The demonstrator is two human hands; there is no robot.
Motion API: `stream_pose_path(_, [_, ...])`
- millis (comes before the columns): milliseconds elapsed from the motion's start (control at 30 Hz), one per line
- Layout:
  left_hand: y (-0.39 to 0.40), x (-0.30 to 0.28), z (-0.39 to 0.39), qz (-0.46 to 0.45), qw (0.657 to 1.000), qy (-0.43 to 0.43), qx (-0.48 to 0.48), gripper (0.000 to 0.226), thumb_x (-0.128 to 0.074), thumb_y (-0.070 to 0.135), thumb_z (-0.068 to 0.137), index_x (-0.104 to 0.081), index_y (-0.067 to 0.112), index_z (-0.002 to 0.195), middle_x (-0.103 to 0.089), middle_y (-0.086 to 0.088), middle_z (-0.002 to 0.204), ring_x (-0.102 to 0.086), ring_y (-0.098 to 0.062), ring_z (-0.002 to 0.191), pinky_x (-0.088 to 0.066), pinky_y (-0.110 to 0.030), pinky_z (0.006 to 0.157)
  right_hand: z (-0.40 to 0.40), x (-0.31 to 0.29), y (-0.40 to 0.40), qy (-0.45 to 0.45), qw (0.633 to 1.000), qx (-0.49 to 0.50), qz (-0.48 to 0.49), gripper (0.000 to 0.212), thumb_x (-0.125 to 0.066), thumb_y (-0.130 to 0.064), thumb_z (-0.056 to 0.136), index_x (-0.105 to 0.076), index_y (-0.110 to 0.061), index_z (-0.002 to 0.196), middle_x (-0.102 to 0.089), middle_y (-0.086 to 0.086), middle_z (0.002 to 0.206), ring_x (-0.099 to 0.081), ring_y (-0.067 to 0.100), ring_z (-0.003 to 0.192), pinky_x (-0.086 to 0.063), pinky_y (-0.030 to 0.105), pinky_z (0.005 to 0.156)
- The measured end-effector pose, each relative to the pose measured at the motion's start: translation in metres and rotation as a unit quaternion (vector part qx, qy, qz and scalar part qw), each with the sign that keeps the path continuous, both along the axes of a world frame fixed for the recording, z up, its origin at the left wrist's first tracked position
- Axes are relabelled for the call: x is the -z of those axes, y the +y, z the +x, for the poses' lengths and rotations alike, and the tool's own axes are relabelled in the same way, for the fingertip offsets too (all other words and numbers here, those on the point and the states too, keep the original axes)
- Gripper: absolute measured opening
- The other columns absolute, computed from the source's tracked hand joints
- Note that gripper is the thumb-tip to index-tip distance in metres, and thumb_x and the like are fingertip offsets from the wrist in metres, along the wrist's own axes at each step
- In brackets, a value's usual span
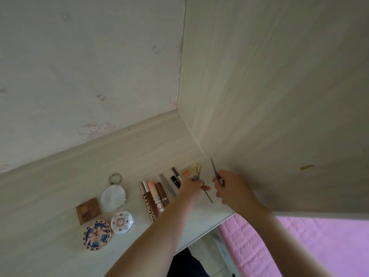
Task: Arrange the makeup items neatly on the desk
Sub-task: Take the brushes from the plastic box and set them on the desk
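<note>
My left hand (190,188) grips a bunch of makeup brushes (196,169), bristles pointing away from me, one thin handle sticking out below the fist. My right hand (226,185) pinches a single slim grey brush (214,168) just to the right of the bunch. Both hands hover over the far right end of the pale wooden desk (60,188). Left of them lie a row of lip gloss and lipstick tubes (152,196), slim pencils (167,185) and a small peach pan (185,171). Further left sit a round mirror (113,197), a brown eyeshadow palette (88,210) and two decorated round compacts (121,222).
A tall wooden side panel (269,96) rises right beside my right hand. A papered wall (79,66) stands behind the desk. A pink quilted bed (319,246) lies below the desk's right edge.
</note>
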State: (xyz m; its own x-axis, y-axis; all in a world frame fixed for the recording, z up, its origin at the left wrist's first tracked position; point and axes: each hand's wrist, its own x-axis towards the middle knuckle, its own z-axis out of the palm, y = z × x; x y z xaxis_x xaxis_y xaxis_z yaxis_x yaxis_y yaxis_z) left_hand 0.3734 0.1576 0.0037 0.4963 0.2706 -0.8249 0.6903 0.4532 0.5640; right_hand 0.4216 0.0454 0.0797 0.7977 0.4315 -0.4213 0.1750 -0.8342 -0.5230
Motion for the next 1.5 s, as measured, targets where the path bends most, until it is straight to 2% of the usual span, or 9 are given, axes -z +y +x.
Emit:
stream_pose_path(67, [0.000,0.002,-0.001,-0.009,1.000,0.002,-0.015,0.016,-0.050,0.005,0.093,-0.058,-0.002,0.105,-0.068,-0.006,0.068,-0.029,-0.008,0.034,-0.024,-0.016,0.033,-0.001,0.009,-0.003,0.026,0.997,0.028,0.072,0.018,-0.045,-0.003,0.089,-0.058,-0.013,0.082,-0.061,0.007,0.066,-0.064,0.030,0.065,-0.055,0.043,0.058])
stream_pose_path(233, [-0.004,0.010,-0.001,-0.035,0.996,-0.003,-0.077,0.011,-0.048,0.001,0.094,-0.059,-0.002,0.093,-0.064,-0.008,0.057,-0.034,-0.006,0.030,-0.028,-0.016,0.035,0.008,0.028,-0.002,-0.072,0.986,-0.125,0.085,0.010,-0.050,-0.014,0.094,-0.050,-0.023,0.089,-0.055,-0.002,0.067,-0.053,0.013,0.060,-0.046,0.030,0.061])
stream_pose_path(600, [-0.014,0.025,0.003,0.093,0.996,-0.004,0.008,0.016,-0.047,0.006,0.095,-0.062,0.001,0.098,-0.064,-0.009,0.065,-0.056,-0.015,0.053,-0.045,-0.023,0.048,0.016,0.068,0.002,-0.090,0.949,-0.267,-0.143,0.020,-0.045,-0.005,0.092,-0.049,-0.014,0.110,-0.051,0.009,0.112,-0.055,0.026,0.089,-0.045,0.033,0.069])
stream_pose_path(833, [-0.018,0.025,0.005,0.195,0.977,-0.026,0.082,0.026,-0.053,0.010,0.090,-0.060,0.018,0.066,-0.065,-0.006,0.066,-0.069,-0.026,0.073,-0.059,-0.037,0.073,0.021,0.078,-0.007,-0.048,0.970,-0.219,-0.096,0.030,-0.047,-0.007,0.091,-0.055,-0.015,0.119,-0.058,0.008,0.115,-0.056,0.024,0.102,-0.044,0.029,0.088])
stream_pose_path(1000, [-0.022,0.027,0.004,0.262,0.955,-0.029,0.138,0.018,-0.054,0.010,0.087,-0.062,0.011,0.071,-0.060,0.000,0.066,-0.060,-0.017,0.065,-0.046,-0.023,0.057,0.014,0.085,-0.008,-0.007,0.991,-0.113,-0.066,0.020,-0.047,-0.009,0.091,-0.065,-0.010,0.097,-0.066,0.011,0.094,-0.062,0.028,0.086,-0.037,0.023,0.064])
stream_pose_path(1133, [-0.028,0.025,0.002,0.295,0.942,-0.042,0.154,0.013,-0.062,0.022,0.087,-0.060,0.014,0.078,-0.056,0.003,0.068,-0.055,-0.011,0.062,-0.033,-0.014,0.046,0.009,0.085,-0.004,0.032,0.997,-0.067,-0.012,0.026,-0.046,-0.005,0.090,-0.067,-0.009,0.104,-0.069,0.010,0.097,-0.063,0.027,0.090,-0.048,0.029,0.076])
stream_pose_path(1333, [-0.035,0.023,-0.006,0.329,0.927,-0.046,0.176,0.008,-0.060,0.019,0.087,-0.055,0.020,0.081,-0.054,0.010,0.060,-0.066,-0.017,0.074,-0.037,-0.017,0.051,0.013,0.085,0.007,0.048,0.998,0.018,0.046,0.013,-0.050,-0.015,0.093,-0.061,-0.020,0.097,-0.059,-0.004,0.081,-0.056,0.017,0.077,-0.037,0.020,0.058])
stream_pose_path(1400, [-0.036,0.022,-0.006,0.328,0.926,-0.042,0.185,0.001,-0.060,0.016,0.085,-0.059,0.016,0.086,-0.065,0.002,0.072,-0.067,-0.018,0.077,-0.043,-0.020,0.058,0.016,0.084,0.010,0.033,0.999,-0.003,0.036,0.010,-0.052,-0.015,0.092,-0.058,-0.020,0.098,-0.058,-0.003,0.085,-0.060,0.022,0.085,-0.041,0.024,0.065])
stream_pose_path(1500, [-0.037,0.021,-0.007,0.326,0.927,-0.039,0.182,0.005,-0.058,0.014,0.086,-0.063,0.015,0.088,-0.069,-0.002,0.080,-0.066,-0.015,0.074,-0.045,-0.020,0.059,0.020,0.083,0.014,0.007,0.996,-0.093,0.015,0.044,-0.056,-0.008,0.088,-0.049,-0.017,0.130,-0.054,0.005,0.121,-0.053,0.026,0.110,-0.047,0.035,0.091])
